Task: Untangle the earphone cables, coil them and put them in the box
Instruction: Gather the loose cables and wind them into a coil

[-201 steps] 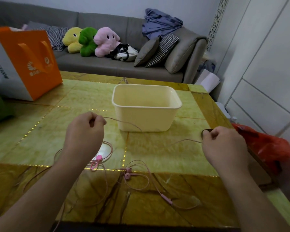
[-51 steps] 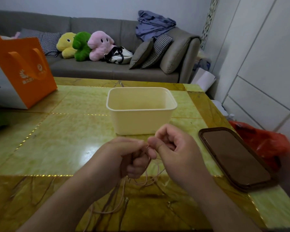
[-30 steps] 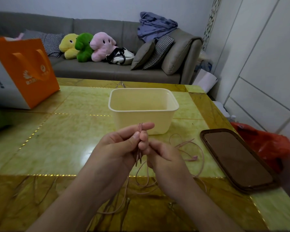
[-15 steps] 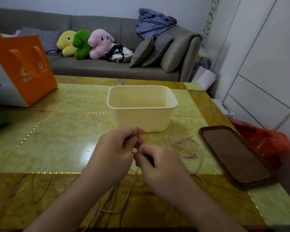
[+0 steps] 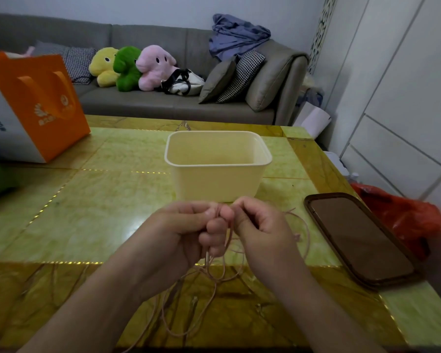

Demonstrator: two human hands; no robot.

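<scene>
Both hands meet just above the glossy yellow-green stone-patterned table [image 5: 92,220], near the middle of its near edge: the left hand [image 5: 181,233] has its fingers curled in, thumb pressed against the forefinger, pinching a bunch of the thin pink earphone cable [image 5: 228,240] at the top, and the right hand [image 5: 262,225] faces it, fingers curled, thumb and forefinger pinching the same cable right beside the left thumb. The two hands touch at the knuckles. From the pinch the cable drops straight down between the hands, then spills in loose loops over the darker gold band along the table's near edge, some strands running off toward the bottom of the view. Another loop arcs out past the right hand toward the right edge. Just beyond the hands stands the cream rectangular plastic box [image 5: 218,182], open side up, about mid-table, no cable in it. Toward the right edge lies a dark phone in a brown case [image 5: 359,238], screen up, well clear of the hands. At the far left corner stands an orange and white paper carrier bag [image 5: 36,105]. Off the right edge, lower down, sits a red plastic bag [image 5: 407,220]; behind the table runs a grey sofa [image 5: 148,103] with three plush toys, yellow, green and pink.
</scene>
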